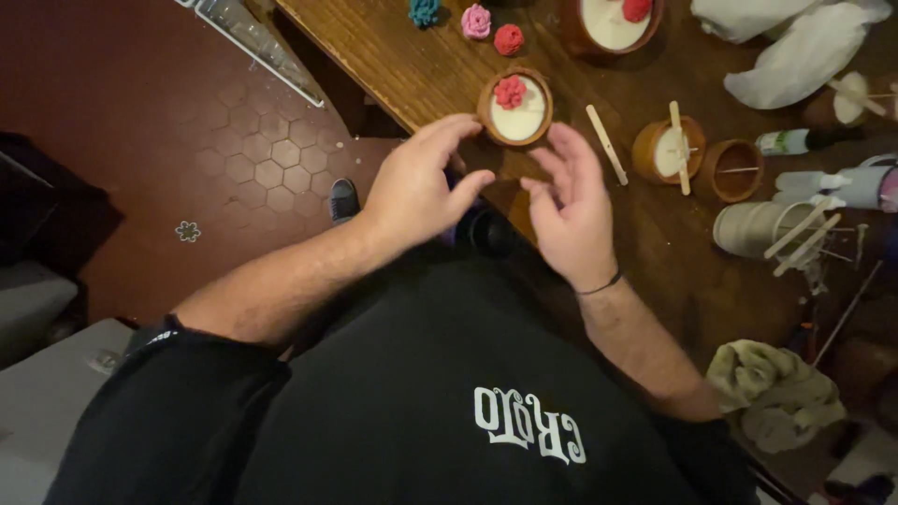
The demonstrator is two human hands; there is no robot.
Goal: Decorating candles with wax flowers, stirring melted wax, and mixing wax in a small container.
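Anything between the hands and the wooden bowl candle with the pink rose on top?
Nothing visible. The left hand and right hand sit either side of the bowl candle, fingertips at or near its rim, with only bare wooden table around it. The nearest item, a flat wooden stick, lies off to the side.

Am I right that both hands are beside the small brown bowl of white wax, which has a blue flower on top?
Not quite: the head view shows a red flower on the white wax in the small brown bowl. The left hand and right hand are indeed beside it.

Single head-worn view, steeply downward, close over the hands and wooden table (393, 56).
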